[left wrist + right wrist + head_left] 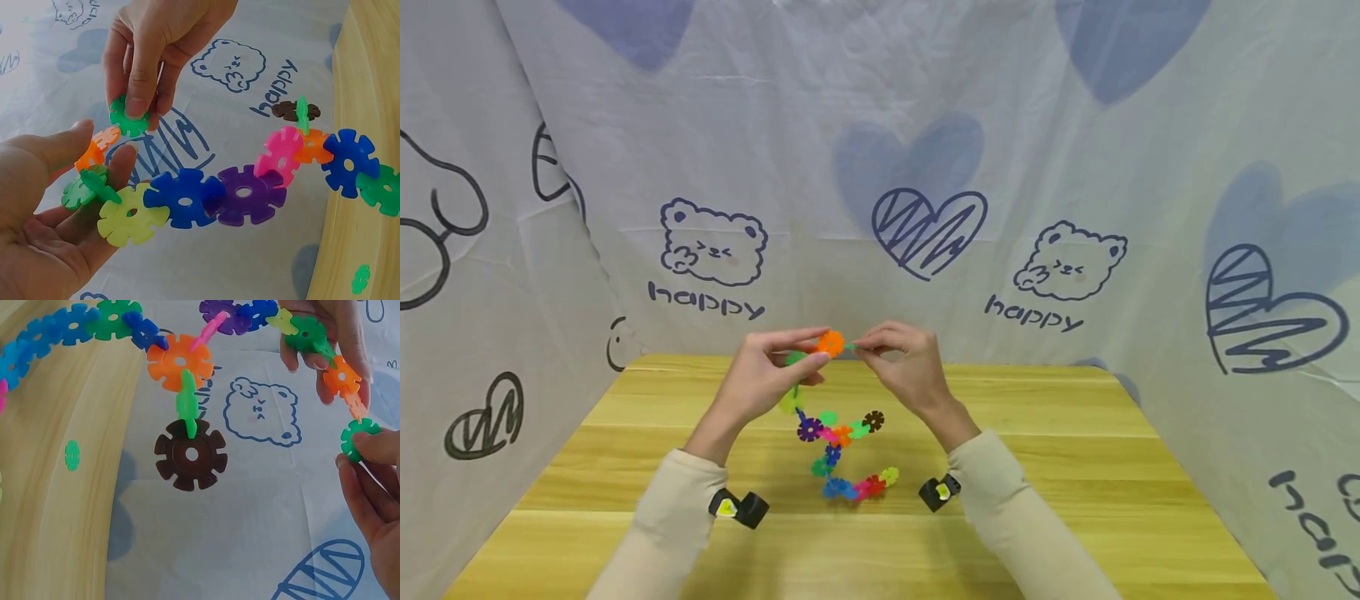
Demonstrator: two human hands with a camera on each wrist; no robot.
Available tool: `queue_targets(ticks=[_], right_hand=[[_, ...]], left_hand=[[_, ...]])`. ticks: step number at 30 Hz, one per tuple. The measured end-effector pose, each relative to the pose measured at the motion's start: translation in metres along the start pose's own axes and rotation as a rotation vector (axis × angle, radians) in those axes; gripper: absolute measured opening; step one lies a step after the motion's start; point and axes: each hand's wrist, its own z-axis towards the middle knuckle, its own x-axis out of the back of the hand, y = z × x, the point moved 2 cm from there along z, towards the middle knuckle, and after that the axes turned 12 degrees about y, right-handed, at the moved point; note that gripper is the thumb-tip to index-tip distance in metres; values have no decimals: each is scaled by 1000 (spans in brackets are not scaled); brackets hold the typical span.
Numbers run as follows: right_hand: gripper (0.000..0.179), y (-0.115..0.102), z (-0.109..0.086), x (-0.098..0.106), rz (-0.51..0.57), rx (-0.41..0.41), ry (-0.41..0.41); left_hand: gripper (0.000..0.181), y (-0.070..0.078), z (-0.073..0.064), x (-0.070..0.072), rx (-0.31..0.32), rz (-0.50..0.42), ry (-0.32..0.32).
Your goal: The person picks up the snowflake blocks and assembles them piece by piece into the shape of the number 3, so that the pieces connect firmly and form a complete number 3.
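My left hand pinches an orange snowflake disc near the end of a chain of notched plastic discs. From it the chain runs through a green disc, a yellow disc, a blue disc and a purple disc, hanging toward the table. A side branch ends in a brown disc. Another stretch reaches down to a red disc. Between thumb and fingertips, my right hand holds a green snowflake disc right at the orange end piece.
A single light green disc lies on the wooden table. White cloth printed with hearts and bears hangs behind the table and along both sides. Each sleeve carries a black wrist camera.
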Motion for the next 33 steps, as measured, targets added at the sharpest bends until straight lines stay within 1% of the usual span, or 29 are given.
queue_targets(ticks=[4,10,17,24,28,33], right_hand=[[10,0,-1,-1,-21,40,-4],[9,0,-2,-4,-42,73,7],[8,0,-6,-5,-64,166,39],[11,0,-10,-5,-88,247,68],[12,-2,-10,-4,-95,288,101],[12,-3,-11,-4,-104,290,126]], left_hand=[[39,1,0,-3,0,5,5],[38,0,0,-6,4,-1,14],[35,0,2,-8,-35,19,16],[33,2,1,-10,-29,-23,6],[33,-1,1,-14,-34,-53,-6],[34,-7,-1,-19,-13,-101,5]])
